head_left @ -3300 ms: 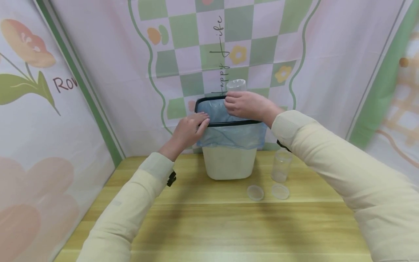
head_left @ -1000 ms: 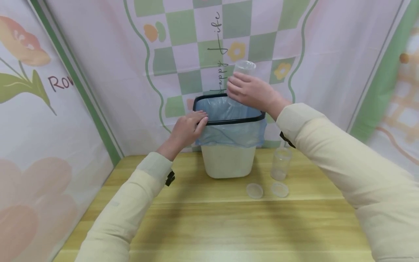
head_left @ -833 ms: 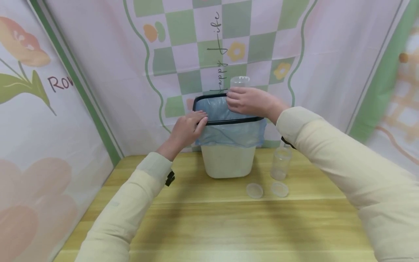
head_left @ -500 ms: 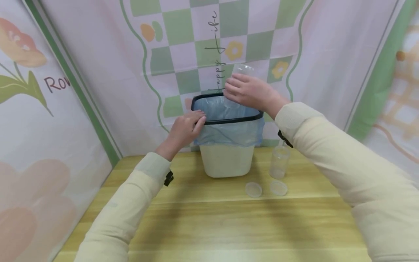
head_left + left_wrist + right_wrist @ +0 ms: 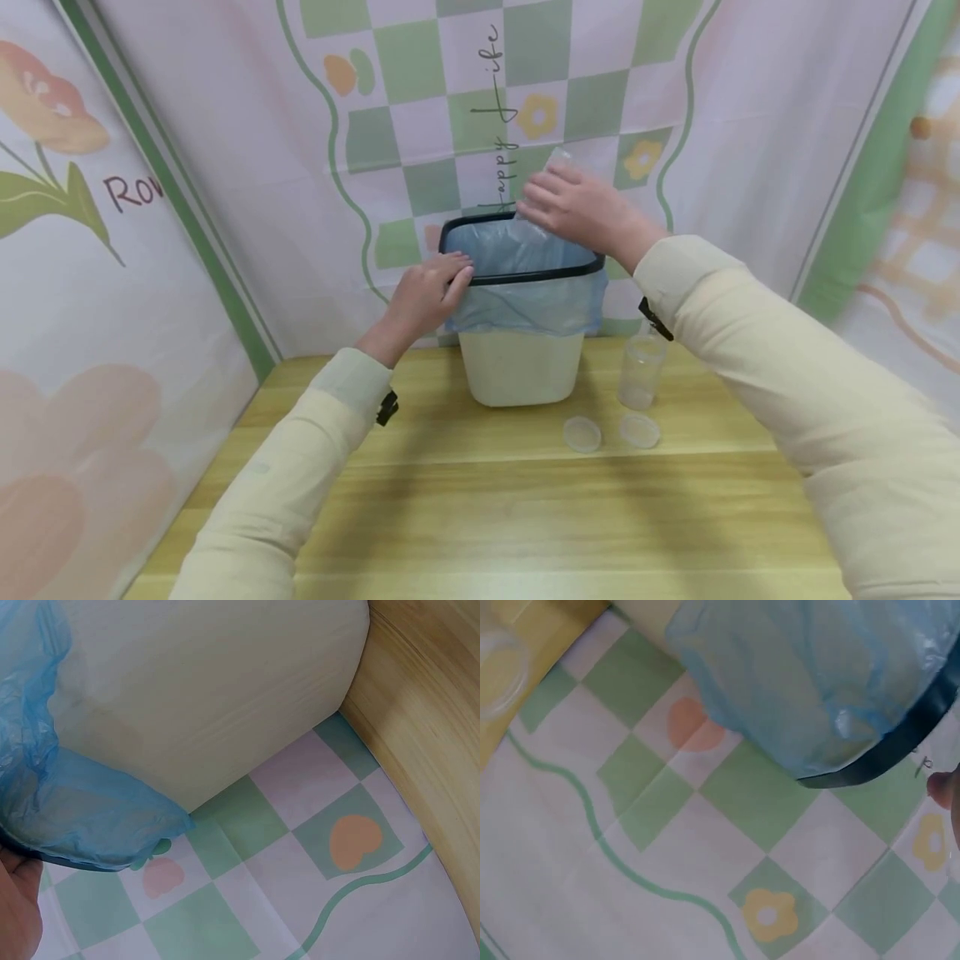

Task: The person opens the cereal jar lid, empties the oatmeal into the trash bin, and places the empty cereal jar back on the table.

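Observation:
A cream trash bin [image 5: 521, 371] with a black rim and a blue liner bag [image 5: 525, 308] stands on the table near the back curtain. My left hand [image 5: 427, 300] grips the rim at its left side, fingers over the edge. Above the bin's opening my right hand [image 5: 581, 208] holds a clear plastic jar [image 5: 558, 157], tilted with its lower end over the liner. The fingers cover much of the jar. In the left wrist view, part of the left hand [image 5: 19, 907] shows at the black rim. Only a fingertip of the right hand [image 5: 941, 789] shows in the right wrist view.
Right of the bin stands a second clear plastic jar [image 5: 641, 375]. Two clear round lids lie in front: a left lid [image 5: 582, 434] and a right lid [image 5: 639, 431]. The wooden table [image 5: 480, 525] meets a patterned curtain [image 5: 420, 67] behind.
My right hand has moved up and down over the bin with the jar, and the jar is now tilted more steeply than before. The left hand has stayed on the rim.

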Action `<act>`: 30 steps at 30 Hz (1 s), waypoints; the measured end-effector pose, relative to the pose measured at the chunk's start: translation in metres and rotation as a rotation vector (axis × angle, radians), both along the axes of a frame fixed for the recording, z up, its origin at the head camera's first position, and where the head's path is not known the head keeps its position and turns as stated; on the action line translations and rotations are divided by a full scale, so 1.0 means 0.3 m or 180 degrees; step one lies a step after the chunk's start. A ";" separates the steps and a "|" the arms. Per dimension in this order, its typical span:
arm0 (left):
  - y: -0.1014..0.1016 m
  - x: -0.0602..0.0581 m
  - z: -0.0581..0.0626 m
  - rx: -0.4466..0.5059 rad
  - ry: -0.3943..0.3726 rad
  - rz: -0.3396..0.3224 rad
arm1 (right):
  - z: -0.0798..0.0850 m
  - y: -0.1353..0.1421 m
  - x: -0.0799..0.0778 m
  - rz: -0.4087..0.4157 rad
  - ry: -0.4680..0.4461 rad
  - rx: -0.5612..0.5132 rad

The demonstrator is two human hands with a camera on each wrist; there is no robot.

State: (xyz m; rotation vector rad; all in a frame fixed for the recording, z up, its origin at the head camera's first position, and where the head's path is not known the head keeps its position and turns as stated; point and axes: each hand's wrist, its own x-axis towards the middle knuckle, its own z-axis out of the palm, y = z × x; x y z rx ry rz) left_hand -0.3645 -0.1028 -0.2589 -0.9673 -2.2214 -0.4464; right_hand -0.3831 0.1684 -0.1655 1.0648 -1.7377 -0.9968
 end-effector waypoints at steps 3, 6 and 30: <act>0.000 0.001 -0.001 -0.0003 -0.0018 0.0003 | -0.007 0.003 0.003 -0.0015 0.0097 0.0451; -0.001 0.000 -0.001 -0.0006 -0.0010 -0.0001 | -0.009 0.002 0.008 0.0075 0.0171 0.0381; 0.002 -0.005 -0.001 0.0013 0.0095 -0.0040 | -0.031 -0.012 0.004 0.0212 0.0867 0.1103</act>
